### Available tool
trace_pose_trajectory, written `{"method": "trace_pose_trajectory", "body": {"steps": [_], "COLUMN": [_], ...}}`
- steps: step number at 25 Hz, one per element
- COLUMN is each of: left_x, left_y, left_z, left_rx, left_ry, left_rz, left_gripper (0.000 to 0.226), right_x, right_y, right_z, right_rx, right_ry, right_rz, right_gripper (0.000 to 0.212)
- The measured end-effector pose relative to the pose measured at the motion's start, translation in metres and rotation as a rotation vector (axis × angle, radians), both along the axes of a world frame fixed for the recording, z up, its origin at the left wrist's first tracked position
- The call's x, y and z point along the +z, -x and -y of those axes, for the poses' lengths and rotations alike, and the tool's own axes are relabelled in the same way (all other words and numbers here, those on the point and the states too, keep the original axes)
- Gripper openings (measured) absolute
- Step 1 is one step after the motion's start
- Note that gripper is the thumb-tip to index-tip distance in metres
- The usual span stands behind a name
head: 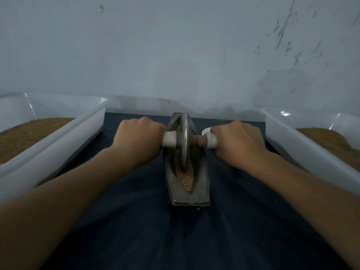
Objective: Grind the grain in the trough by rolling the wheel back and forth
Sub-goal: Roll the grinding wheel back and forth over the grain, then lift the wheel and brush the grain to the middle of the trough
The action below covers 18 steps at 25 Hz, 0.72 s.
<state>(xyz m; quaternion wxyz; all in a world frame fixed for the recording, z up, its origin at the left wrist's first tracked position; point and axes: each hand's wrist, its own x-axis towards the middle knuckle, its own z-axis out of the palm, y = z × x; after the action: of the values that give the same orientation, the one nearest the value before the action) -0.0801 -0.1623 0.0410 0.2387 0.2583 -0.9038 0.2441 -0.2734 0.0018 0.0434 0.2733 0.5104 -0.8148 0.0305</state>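
Head view is centred on the metal trough point(198, 184), which is set lengthwise on a dark cloth point(175, 230), one pointed end toward the person. The wheel point(184, 139) is stood upright in the groove over the far half of the trough, with its lower rim sunk into the grain point(186, 178). The left hand point(138, 137) is wrapped closed round the white left handle point(169, 142), and the right hand point(236, 141) is likewise curled fast round the white right handle point(211, 141). A short bare stretch of axle point(199, 140) is left showing between the right handle and the disc. Most of the visible grain is heaped at the near end and looks unbroken, so the grinding is judged to be far from finished.

For the stroke to be done well, equal downward weight should be put on both handles, so that the wheel is held vertical and is not tipped against either trough wall. The axle should be held square to the groove, and the wheel should be rolled, not dragged, right through the near heap and back. Strokes are best stopped short of either tip, lest grain be pushed over the rim onto the cloth. A left bin point(58, 141) and a right bin point(311, 152), each holding brown material, are placed beside the trough and need not be touched.
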Motion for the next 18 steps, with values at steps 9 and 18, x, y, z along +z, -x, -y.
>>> {"method": "trace_pose_trajectory", "body": {"steps": [9, 18], "left_x": [0.001, -0.033], "left_y": [0.038, 0.015], "left_z": [0.028, 0.021], "left_rx": [0.1, 0.123], "left_ry": [-0.094, -0.534], "left_rz": [-0.03, -0.392], "left_gripper": [0.008, 0.013], "right_x": [0.013, 0.043], "right_y": [0.015, -0.009], "right_z": [0.05, -0.013], "right_rx": [-0.118, 0.194], "right_ry": [-0.015, 0.448], "right_rz": [0.055, 0.151], "right_gripper": [0.009, 0.093]}}
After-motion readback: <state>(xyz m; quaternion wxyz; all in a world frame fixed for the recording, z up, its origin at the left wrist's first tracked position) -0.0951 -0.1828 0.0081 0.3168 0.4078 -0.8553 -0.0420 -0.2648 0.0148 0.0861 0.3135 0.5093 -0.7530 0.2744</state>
